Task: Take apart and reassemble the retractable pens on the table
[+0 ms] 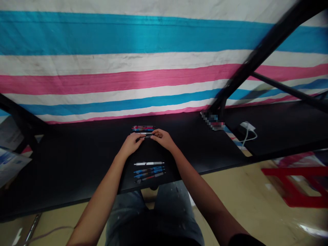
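Note:
My left hand (132, 143) and my right hand (163, 138) hold a dark pen (148, 136) between them by its two ends, low over the black table (194, 143). Just beyond the fingers lies a white pen (148, 133), partly covered by them. Farther back are red and blue pens (143, 128), side by side. Nearer the front edge rests a white pen (149, 164), with blue pens (149, 172) and a dark grey pen (150, 177) below it. All the pens lie roughly left to right.
Black metal frame bars (238, 71) rise at the right. A blurred packet (213, 120) lies at the table's back right. Beyond it, a white charger (248, 126) with a cable sits on another black surface. A red stool (284, 186) stands on the floor at right.

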Demonstrator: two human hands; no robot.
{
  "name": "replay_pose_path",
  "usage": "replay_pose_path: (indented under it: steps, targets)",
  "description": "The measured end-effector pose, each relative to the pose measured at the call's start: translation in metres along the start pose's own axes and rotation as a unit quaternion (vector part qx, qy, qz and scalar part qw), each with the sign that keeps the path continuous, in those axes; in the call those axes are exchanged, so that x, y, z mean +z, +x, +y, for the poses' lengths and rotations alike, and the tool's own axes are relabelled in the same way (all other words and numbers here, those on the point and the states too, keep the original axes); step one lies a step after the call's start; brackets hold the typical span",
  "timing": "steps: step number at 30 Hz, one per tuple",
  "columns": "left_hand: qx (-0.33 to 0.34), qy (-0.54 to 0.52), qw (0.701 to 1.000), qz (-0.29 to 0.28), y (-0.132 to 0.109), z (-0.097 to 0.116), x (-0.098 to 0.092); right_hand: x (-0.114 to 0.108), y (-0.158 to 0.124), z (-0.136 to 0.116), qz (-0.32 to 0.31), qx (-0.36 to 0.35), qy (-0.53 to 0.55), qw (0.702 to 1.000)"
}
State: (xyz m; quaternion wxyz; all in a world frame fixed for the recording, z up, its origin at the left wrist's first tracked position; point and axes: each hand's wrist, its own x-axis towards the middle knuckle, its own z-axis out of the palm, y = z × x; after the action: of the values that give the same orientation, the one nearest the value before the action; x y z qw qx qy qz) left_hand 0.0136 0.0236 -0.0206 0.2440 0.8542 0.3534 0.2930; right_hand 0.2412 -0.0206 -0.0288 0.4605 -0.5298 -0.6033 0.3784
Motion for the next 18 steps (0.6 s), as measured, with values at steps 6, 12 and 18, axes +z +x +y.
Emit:
replay_pose_path:
  steps: [6, 12, 18]
  targets:
    - [0.002, -0.005, 1.0, -0.003, -0.0002, 0.0005, -0.0003, 0.001, -0.0005, -0.0004, -0.008, -0.007, -0.038, 0.999]
    - [-0.008, -0.019, 1.0, 0.006, 0.0, -0.0011, 0.0004, 0.0009, -0.0013, -0.0006, -0.002, -0.018, -0.003, 1.0]
    - [-0.002, -0.023, 1.0, 0.002, 0.0006, -0.0015, 0.0017, -0.0006, -0.0014, 0.0, -0.014, -0.004, -0.056, 0.998]
